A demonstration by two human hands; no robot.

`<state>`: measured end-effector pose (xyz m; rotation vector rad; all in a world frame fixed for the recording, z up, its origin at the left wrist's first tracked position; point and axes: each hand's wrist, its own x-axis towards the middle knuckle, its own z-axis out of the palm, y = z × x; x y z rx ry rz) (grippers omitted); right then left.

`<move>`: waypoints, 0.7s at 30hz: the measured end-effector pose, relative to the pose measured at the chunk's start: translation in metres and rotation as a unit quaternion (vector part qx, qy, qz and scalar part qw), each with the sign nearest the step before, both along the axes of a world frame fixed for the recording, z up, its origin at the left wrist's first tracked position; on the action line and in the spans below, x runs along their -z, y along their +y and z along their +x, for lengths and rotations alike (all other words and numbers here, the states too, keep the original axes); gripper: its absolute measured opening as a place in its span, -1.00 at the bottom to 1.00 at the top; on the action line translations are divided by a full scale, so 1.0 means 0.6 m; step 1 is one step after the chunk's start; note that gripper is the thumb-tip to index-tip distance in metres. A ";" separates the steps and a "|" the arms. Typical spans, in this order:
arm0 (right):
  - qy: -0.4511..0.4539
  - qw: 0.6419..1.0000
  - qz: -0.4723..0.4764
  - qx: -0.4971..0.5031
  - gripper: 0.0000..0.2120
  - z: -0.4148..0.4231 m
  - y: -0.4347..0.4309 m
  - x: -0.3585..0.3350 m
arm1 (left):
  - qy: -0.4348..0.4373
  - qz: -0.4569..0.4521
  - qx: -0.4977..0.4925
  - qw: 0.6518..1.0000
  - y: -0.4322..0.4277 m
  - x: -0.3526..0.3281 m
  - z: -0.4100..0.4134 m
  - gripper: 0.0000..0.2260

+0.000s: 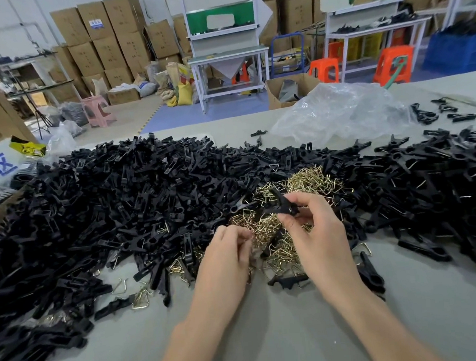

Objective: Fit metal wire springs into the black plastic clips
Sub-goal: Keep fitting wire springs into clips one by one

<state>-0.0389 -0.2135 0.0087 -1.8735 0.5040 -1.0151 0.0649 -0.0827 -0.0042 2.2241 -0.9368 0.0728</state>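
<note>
Matt black moulded plastic across the heaped clips. Glossy brass-coloured metal wire in the springs. Smooth matt grey covering on the table. Crinkled, shiny clear film for the plastic bag. Matt brown cardboard for the boxes; smooth orange plastic for the stools.

We're over a grey desk here: a broad heap of black plastic clips sprawls across it, gold wire springs tangled amid them, a crumpled clear plastic bag lying behind.
</note>
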 end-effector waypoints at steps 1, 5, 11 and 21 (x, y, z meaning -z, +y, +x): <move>0.002 1.000 0.000 -0.003 -0.76 0.001 0.000 0.001 | -0.001 -0.007 -0.003 1.000 0.004 0.002 0.001 -0.95; 0.014 1.000 -0.005 -0.007 -0.76 0.005 0.000 0.006 | -0.030 -0.006 0.008 0.999 0.012 0.004 0.004 -0.93; 0.020 0.999 -0.022 -0.013 -0.72 0.009 0.002 0.007 | -0.051 -0.062 0.013 0.997 0.014 -0.002 0.004 -0.79; 0.056 0.996 -0.063 -0.026 -0.70 0.011 0.005 0.014 | 0.093 -0.194 -0.022 0.976 0.016 -0.018 -0.002 -0.80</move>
